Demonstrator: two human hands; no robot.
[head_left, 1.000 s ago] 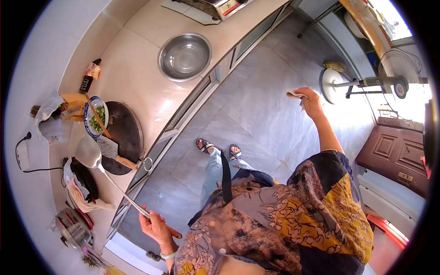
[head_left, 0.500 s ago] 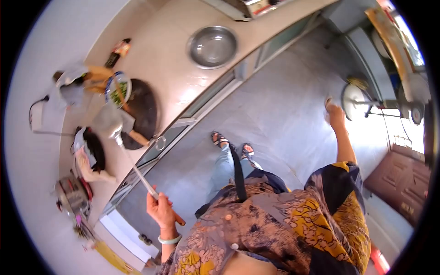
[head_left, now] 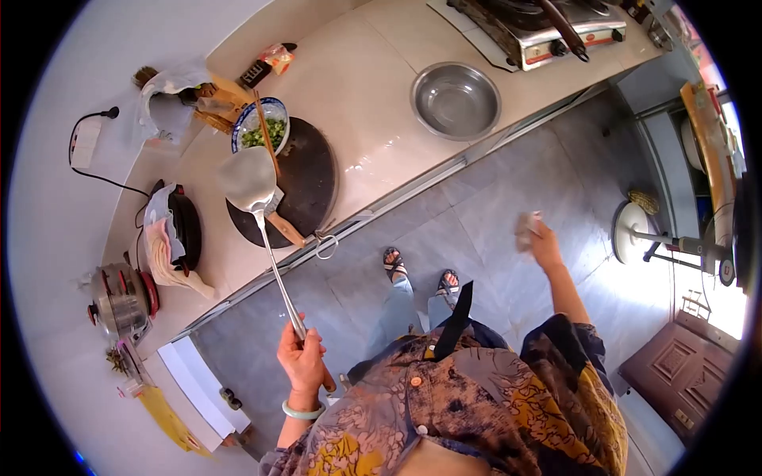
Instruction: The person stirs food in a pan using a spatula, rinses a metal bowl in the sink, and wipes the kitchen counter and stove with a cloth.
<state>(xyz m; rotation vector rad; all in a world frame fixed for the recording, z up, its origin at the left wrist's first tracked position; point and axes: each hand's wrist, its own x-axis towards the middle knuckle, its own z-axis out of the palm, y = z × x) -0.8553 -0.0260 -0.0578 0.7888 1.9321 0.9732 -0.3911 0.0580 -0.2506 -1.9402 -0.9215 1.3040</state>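
My left hand (head_left: 302,361), with a pale green bangle at the wrist, is closed round the handle of a metal wok spatula (head_left: 250,178). The spatula's blade points up and away, overlapping a dark round chopping board (head_left: 313,178) in view. On that board a wooden-handled cleaver (head_left: 287,230) lies partly hidden behind the blade. Beside it stands a blue-rimmed bowl (head_left: 278,131) of chopped greens with chopsticks (head_left: 262,119) across it. My right hand (head_left: 548,247), out over the floor, grips a small brownish-grey thing (head_left: 527,232), too blurred to name.
A steel basin (head_left: 456,101) sits near the counter's edge, with a gas stove (head_left: 548,36) beyond. Left along the counter are a black electric pan (head_left: 186,226) with a cloth (head_left: 171,258) and a steel pot (head_left: 119,305). A standing fan (head_left: 633,232) is at right.
The view has swung, bringing the stove into sight. My left hand still holds the spatula up. My right arm has shifted inward, and the thing in its hand shows more.
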